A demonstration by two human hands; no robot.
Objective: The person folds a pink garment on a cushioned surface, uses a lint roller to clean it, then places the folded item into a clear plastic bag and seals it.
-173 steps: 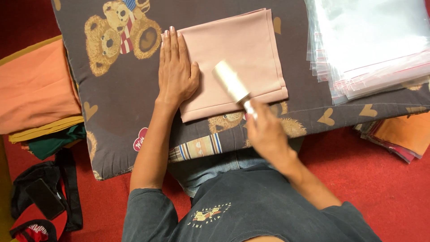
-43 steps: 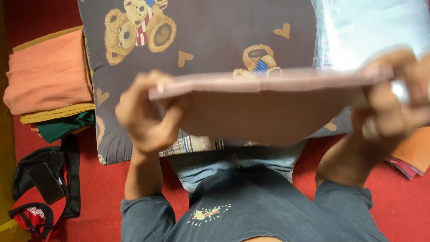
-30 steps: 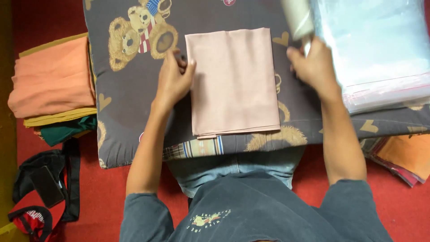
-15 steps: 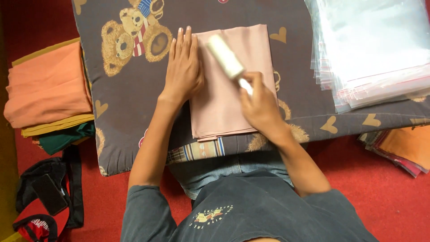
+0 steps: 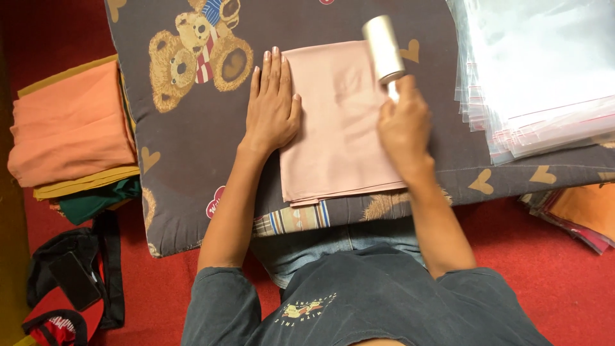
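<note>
A folded pale pink cloth (image 5: 336, 128) lies on a dark grey cushion (image 5: 192, 166) printed with teddy bears and hearts. My left hand (image 5: 272, 106) rests flat, fingers together, on the cloth's left edge. My right hand (image 5: 403, 125) grips the handle of a white lint roller (image 5: 383, 46), whose roll sits at the cloth's top right corner.
A stack of clear plastic bags (image 5: 538, 70) lies at the cushion's right. Folded orange, yellow and green cloths (image 5: 70, 138) are piled on the red floor at left. A black bag with a phone (image 5: 73, 275) lies lower left. More packed cloths (image 5: 583, 214) lie lower right.
The cloth was lifted, turned and laid back down. Since half a second ago the roller has moved from the cloth's middle up to its top right corner; my left hand stays on the left edge.
</note>
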